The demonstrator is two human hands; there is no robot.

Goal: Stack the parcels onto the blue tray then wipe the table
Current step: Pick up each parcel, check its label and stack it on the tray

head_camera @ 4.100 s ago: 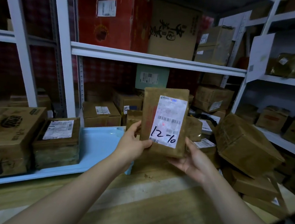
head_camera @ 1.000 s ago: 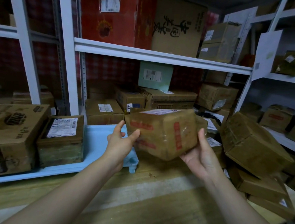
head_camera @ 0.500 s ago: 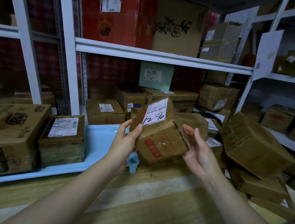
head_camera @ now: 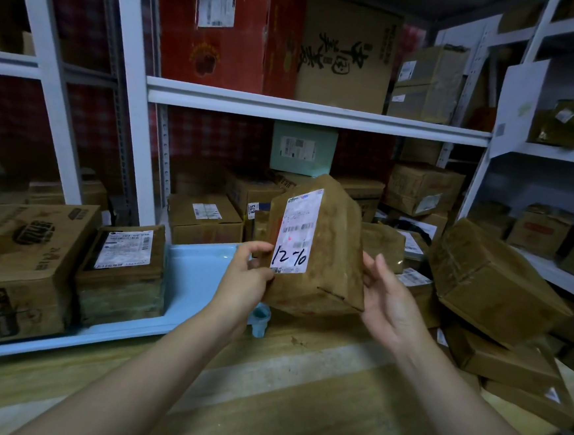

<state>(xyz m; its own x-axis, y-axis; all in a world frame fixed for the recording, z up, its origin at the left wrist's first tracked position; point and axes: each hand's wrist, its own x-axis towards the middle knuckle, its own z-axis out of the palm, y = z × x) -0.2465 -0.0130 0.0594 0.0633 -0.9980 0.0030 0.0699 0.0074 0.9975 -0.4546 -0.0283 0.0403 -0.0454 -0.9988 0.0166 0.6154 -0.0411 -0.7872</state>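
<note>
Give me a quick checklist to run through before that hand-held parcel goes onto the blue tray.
1. Grip: left hand pinches the held parcel, and right hand props its other side with straight fingers: ok.
2. Room on the blue tray: bare patch to the right of the labelled parcel: ok.
3. Way to that patch: nothing in between: ok.
4. Parcel's weight: cannot tell.
5. Other parcels: a tilted pile lies to the right, off the tray: not ok.

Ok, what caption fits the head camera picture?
Left hand and right hand hold a labelled brown parcel over the wooden table, beside the blue tray.
</note>
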